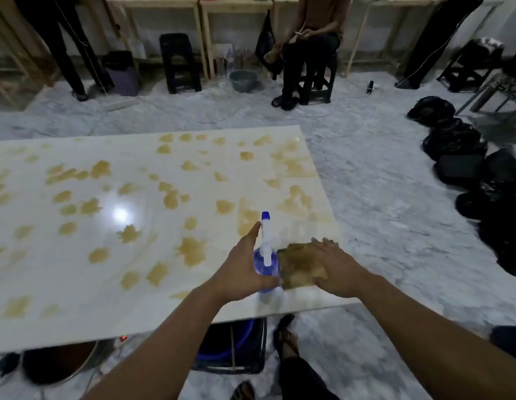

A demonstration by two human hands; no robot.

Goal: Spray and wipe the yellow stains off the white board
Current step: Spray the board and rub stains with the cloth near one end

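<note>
A large glossy white board (pixel 77 278) lies flat in front of me, covered with several yellow stains (pixel 191 249) across most of its surface. My left hand (pixel 242 269) is wrapped around a blue spray bottle (pixel 265 264) with a white nozzle, standing near the board's front right corner. My right hand (pixel 334 267) lies flat on a yellow-stained cloth (pixel 300 267) pressed onto the board just right of the bottle. The small patch of board around the cloth looks paler than the rest.
A person sits on a black stool (pixel 317 79) beyond the board, and another stands at far left. Black bags (pixel 464 157) pile up on the floor at right. A black crate with a blue bucket (pixel 230 347) sits under the board's front edge.
</note>
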